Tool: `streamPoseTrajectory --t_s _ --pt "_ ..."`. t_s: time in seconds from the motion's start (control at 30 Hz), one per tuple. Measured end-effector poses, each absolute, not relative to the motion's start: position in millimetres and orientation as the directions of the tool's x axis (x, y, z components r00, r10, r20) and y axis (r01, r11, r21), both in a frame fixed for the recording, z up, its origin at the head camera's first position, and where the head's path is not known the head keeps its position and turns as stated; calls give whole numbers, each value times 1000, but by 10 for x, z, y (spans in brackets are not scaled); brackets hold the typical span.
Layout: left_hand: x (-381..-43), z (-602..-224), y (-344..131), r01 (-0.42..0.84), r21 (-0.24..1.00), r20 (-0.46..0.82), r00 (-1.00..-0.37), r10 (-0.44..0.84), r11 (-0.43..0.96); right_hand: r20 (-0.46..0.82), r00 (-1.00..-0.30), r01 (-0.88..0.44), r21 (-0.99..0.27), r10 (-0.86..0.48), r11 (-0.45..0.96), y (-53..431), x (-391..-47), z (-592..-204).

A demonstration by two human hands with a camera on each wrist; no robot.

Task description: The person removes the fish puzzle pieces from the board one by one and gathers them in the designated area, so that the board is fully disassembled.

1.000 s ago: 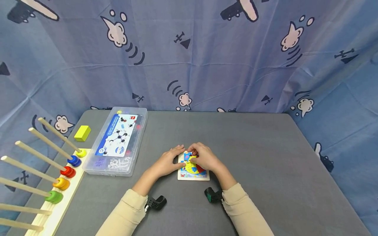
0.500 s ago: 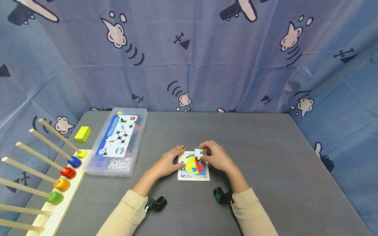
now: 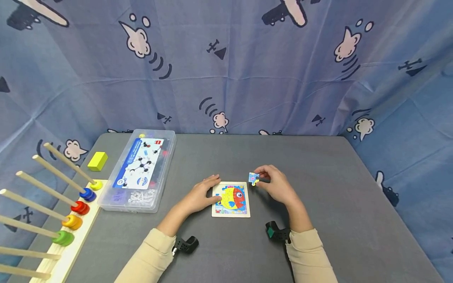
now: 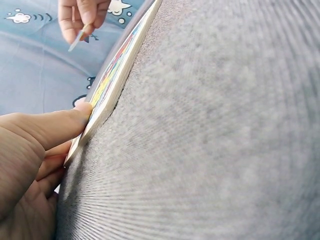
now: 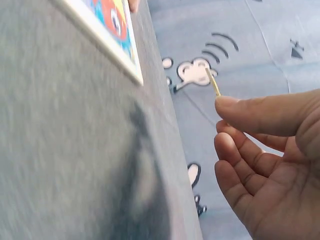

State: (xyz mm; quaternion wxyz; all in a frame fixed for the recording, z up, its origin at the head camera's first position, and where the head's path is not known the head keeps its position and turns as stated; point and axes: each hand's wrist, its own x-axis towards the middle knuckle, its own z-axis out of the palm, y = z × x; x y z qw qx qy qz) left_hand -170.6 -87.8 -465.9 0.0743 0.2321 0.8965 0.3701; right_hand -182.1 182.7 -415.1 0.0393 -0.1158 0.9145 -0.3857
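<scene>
A square wooden jigsaw puzzle (image 3: pixel 232 211) with a red and yellow fish picture lies flat on the grey table. My left hand (image 3: pixel 201 195) holds its left side, the thumb (image 4: pixel 75 120) on top and the other fingers at the edge. To the right of the puzzle, my right hand (image 3: pixel 277 185) pinches a small blue and yellow puzzle piece (image 3: pixel 253 178) above the table. Seen edge-on in the right wrist view, the puzzle piece (image 5: pixel 213 83) sticks out past the thumb. Part of the puzzle's left side is covered by my left thumb.
At the left stands a wooden rack (image 3: pixel 76 232) with upright pegs and coloured rings. Beside it lies a clear plastic case (image 3: pixel 148 198) with a molecule label. A yellow block (image 3: pixel 97 161) sits near the back left corner. Patterned blue cloth (image 3: pixel 226 67) hangs behind the table.
My right hand has lifted the puzzle piece off the puzzle and carried it right, past the board's edge. The fish picture shows more fully. My left hand has stayed in place.
</scene>
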Motion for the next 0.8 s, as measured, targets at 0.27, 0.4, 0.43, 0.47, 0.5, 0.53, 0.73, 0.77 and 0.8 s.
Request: streamPoseTrajectory --t_s 0.27,0.4,0.43,0.47,0.5,0.53,0.73,0.77,0.8 --pt "-1708 -4656 -875 358 709 41 -881 471 607 36 -980 -166 -689 -195 705 2090 -1853 -4235" --pt "-1700 -4655 -879 357 708 40 -882 469 610 37 -981 -165 -681 -192 713 2200 -1867 -4299" --pt "-1698 -4655 -880 357 707 40 -882 469 611 38 -980 -168 -681 -194 713 2220 -1867 -4311" --pt "-1695 -4654 -880 355 706 38 -882 469 612 35 -980 -166 -679 -195 715 2240 -1869 -4324" --pt "-1692 -4653 -880 356 705 37 -882 469 613 31 -980 -164 -678 -195 717 2258 -1870 -4336" --pt "-1690 -4655 -880 356 706 38 -882 470 612 27 -980 -162 -677 -195 718 2275 -1870 -4348" --pt "-1693 -4663 -880 354 706 34 -883 469 614 11 -984 -139 -681 -180 719 2367 -1891 -4424" --pt "-1695 -4660 -878 353 705 33 -883 468 615 14 -984 -137 -683 -175 718 2379 -1897 -4436" --pt "-1696 -4656 -876 351 706 32 -884 467 616 16 -985 -136 -684 -172 716 2390 -1901 -4448"
